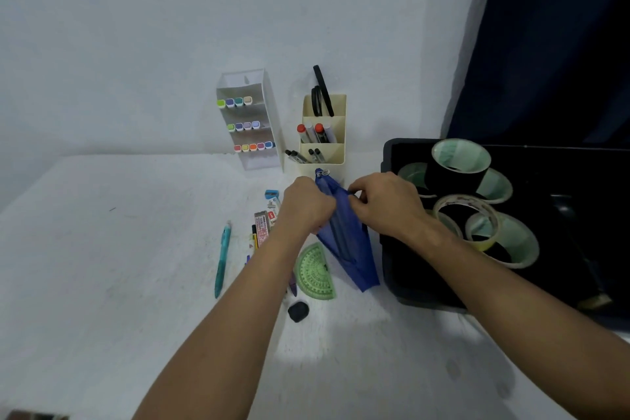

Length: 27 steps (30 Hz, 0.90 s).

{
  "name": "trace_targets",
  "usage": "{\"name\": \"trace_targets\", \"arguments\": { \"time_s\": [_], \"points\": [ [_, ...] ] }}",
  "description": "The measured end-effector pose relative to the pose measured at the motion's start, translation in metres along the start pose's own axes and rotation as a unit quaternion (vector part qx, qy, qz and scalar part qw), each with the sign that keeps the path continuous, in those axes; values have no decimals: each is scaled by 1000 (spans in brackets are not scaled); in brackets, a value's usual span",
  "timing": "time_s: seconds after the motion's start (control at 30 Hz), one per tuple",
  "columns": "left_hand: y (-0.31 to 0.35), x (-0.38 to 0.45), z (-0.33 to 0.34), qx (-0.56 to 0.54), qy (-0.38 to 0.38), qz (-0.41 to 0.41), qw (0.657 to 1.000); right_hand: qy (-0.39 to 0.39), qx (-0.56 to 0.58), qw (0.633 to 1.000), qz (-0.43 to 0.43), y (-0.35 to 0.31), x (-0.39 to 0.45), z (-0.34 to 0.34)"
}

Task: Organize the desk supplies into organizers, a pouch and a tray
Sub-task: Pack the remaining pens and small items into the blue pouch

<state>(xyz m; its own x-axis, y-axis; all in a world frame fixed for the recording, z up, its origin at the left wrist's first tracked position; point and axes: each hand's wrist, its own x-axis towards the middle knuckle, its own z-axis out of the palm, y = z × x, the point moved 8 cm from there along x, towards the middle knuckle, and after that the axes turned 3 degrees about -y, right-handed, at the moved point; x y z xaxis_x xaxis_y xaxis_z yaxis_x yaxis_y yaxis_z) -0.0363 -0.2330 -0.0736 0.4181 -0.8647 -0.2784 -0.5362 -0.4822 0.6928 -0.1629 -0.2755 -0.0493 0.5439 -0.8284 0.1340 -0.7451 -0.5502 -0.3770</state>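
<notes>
A blue mesh pouch [347, 242] stands tilted on the white desk between my hands. My left hand [306, 204] grips its left edge near the top. My right hand [385, 204] pinches the opposite edge at the zipper. To the left lie a teal pen [222, 262], lead refill boxes [264, 225], a blue sharpener [272, 194], a green protractor [315, 271] and a black eraser [298, 311]. The clear marker organizer [250, 119] and the cream pen holder [322, 136] stand at the back. A black tray [388, 249] on the right holds several tape rolls [463, 215].
The white wall rises right behind the organizers. A dark curtain [552, 44] hangs at the right, above the tray. Bare white desk surface [102, 249] stretches to the left and toward me.
</notes>
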Motion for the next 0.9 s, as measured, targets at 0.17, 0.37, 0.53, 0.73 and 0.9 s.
{"name": "trace_targets", "arguments": {
  "time_s": [0.17,0.37,0.53,0.73,0.9],
  "points": [
    [8,2,1,41,7,39,998,-4,3,1000,6,2,4,0],
    [-17,-16,-31,67,161,64,983,-4,11,1000,9,5,4,3],
    [-53,-23,9,242,-9,1,970,8,28,1000,3,6,1,2],
    [-54,-42,31,348,-34,5,937,5,10,999,-46,2,0,7],
    [-63,-32,31,260,-89,-31,961,-14,-29,996,-79,-11,-3,14]
  ]
}}
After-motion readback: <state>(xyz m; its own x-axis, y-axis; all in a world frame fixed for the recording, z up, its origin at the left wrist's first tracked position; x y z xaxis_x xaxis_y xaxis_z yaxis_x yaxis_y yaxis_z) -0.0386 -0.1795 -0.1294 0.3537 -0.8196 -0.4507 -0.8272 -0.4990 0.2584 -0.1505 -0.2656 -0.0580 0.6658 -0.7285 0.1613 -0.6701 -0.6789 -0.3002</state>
